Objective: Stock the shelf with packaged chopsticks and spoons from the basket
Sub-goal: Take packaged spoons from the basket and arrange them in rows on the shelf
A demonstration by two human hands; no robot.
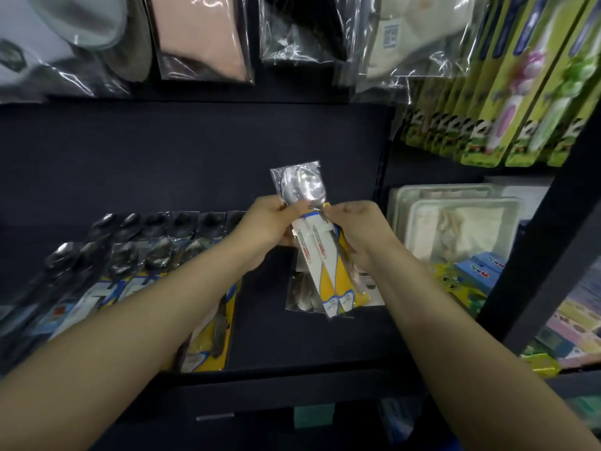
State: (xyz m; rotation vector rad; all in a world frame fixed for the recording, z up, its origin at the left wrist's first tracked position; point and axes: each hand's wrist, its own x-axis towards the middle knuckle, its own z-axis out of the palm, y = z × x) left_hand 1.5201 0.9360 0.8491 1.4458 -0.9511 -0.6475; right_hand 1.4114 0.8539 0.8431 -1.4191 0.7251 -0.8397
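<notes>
Both my hands hold a small stack of packaged spoons (322, 252) above the dark shelf (292, 346). The packs are clear plastic with yellow and white cards, spoon bowls pointing up. My left hand (266, 227) grips the stack's left side near the spoon necks. My right hand (361, 232) grips its right side. A row of the same packaged spoons (136, 265) lies in overlapping lines on the left part of the shelf. The basket is out of view.
Bagged goods (201, 37) hang above the shelf. Green carded packs (507, 102) hang at the upper right. Clear plastic containers (455, 222) and small colourful boxes (471, 278) fill the neighbouring bay, behind a dark upright post (536, 255).
</notes>
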